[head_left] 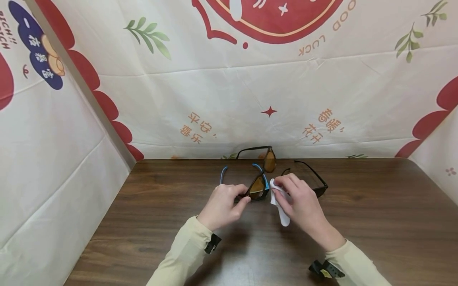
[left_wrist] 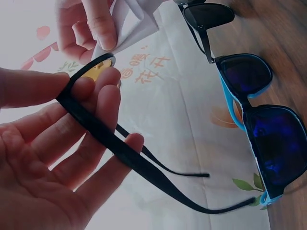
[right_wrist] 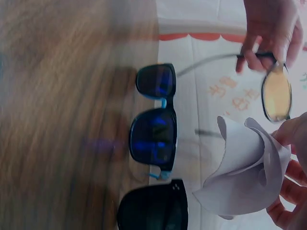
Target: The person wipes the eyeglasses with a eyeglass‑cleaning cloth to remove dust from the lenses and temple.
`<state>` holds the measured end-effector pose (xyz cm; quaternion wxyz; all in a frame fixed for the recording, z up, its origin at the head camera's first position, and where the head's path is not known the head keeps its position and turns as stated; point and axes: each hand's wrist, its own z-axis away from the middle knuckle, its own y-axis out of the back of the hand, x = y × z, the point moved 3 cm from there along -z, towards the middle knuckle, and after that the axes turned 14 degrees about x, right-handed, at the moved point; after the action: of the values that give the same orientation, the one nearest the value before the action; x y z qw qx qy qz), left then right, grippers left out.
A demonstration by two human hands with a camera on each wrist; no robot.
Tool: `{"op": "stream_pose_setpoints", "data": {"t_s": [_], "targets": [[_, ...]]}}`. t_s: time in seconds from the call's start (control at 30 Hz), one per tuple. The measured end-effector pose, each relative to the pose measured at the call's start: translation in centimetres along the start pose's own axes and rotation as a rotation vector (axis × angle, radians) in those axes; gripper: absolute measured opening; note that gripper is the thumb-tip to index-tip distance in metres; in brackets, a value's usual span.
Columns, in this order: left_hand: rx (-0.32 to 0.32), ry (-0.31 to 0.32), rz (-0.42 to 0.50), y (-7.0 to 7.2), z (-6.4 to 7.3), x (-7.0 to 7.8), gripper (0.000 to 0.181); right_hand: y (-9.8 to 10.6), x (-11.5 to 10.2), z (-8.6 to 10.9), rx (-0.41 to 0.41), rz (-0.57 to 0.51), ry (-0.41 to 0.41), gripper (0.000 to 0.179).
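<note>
My left hand point(head_left: 223, 204) pinches the dark-framed, amber-lensed glasses point(head_left: 256, 188) at one front corner, between thumb and fingers. In the left wrist view a black temple arm point(left_wrist: 158, 178) of these glasses runs along the fingers, its curved tip pointing away. My right hand point(head_left: 302, 202) grips a folded pale cloth point(head_left: 284, 214), which hangs below the fingers. In the right wrist view the cloth point(right_wrist: 244, 177) spreads in loose folds close to the amber lens point(right_wrist: 277, 95). The glasses are raised above the table with both arms unfolded.
Black sunglasses with blue temple arms and dark blue lenses point(right_wrist: 154, 136) sit on the wooden table point(head_left: 161, 206), behind the held pair. Black sunglasses point(head_left: 320, 191) rest to their right, arms unfolded. A printed white cloth backdrop point(head_left: 225, 95) rises at the table's far edge.
</note>
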<state>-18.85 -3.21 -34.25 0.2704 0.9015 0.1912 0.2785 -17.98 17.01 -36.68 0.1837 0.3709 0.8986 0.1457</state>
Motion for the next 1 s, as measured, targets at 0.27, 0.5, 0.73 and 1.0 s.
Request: {"op": "stream_pose_setpoints", "data": {"t_s": [0.27, 0.5, 0.73, 1.0], "targets": [[0.006, 0.015, 0.000, 0.2, 0.6, -0.2, 0.003, 0.8, 1.7, -0.3, -0.008, 0.024, -0.035, 0.027], [-0.021, 0.019, 0.010, -0.1, 1.0, -0.2, 0.006, 1.0, 3.2, -0.5, -0.014, 0.037, -0.071, 0.027], [-0.069, 0.008, 0.034, -0.5, 1.2, 0.2, 0.008, 0.7, 3.7, -0.4, 0.003, 0.017, -0.095, 0.025], [-0.096, -0.051, 0.008, -0.6, 1.2, 1.0, 0.009, 0.6, 3.4, -0.9, 0.045, -0.009, -0.099, 0.025]]}}
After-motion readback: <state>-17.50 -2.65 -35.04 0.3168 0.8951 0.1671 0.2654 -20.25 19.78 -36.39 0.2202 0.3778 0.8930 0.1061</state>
